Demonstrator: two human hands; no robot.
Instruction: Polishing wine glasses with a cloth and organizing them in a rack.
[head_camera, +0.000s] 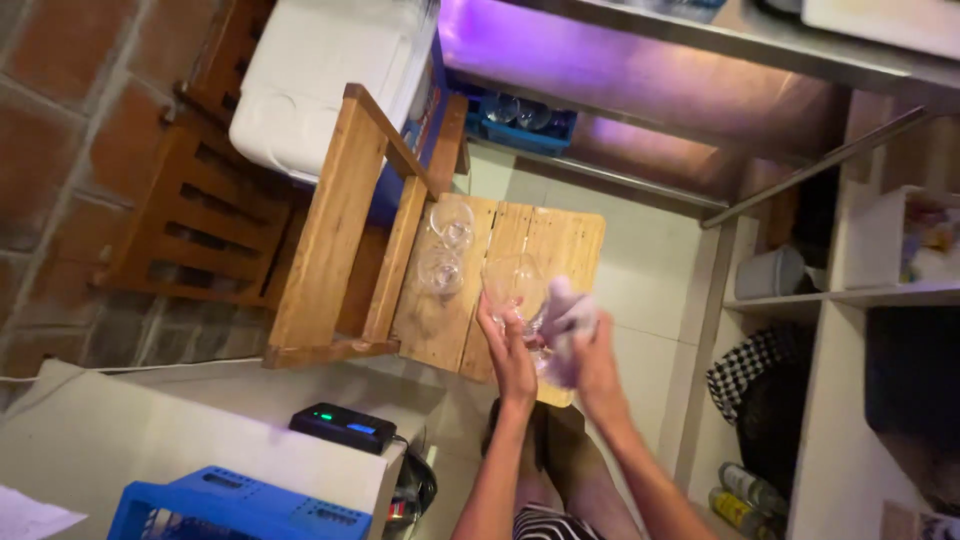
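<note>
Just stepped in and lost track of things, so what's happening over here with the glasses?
A person is standing over a wooden chair and handling a clear wine glass. The left hand grips the glass, while the right hand presses a pale cloth against it, as if wiping it. Two more wine glasses stand on the chair seat beside the armrest. A blue crate sits on the counter at lower left.

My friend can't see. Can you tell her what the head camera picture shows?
A person's left hand holds a clear stemmed wine glass while the right hand presses a pale cloth against it. Two more clear glasses stand on the wooden chair seat below.
</note>
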